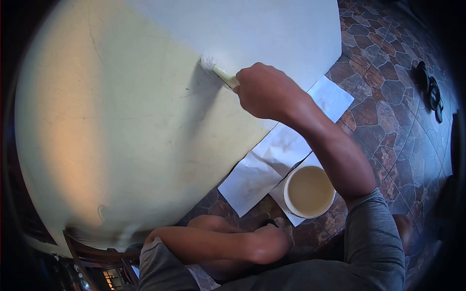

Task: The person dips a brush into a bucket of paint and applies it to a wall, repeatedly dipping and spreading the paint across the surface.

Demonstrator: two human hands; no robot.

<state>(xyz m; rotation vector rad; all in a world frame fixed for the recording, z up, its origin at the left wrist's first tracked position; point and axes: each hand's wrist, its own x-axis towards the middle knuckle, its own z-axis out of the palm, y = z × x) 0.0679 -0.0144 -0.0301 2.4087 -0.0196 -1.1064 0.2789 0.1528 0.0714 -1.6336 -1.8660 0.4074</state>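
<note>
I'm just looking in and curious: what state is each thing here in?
Brush: held up at the wall, bristles splayed and whitened.
Right hand: closed around the brush's handle.
Wall: part white, the rest yellowish with fine cracks and marks.
Bucket: upright, open at the top.
Liquid: inside the bucket, beige-looking.
White sheets: spread out, creased, smudged.
Floor: partly covered by the sheets.
Dark sandals, apparently: unworn.

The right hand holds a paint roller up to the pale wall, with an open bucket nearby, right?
No: the head view shows a bristle brush, not a roller, in the right hand. The pale wall and the open bucket nearby are as you say.
</note>
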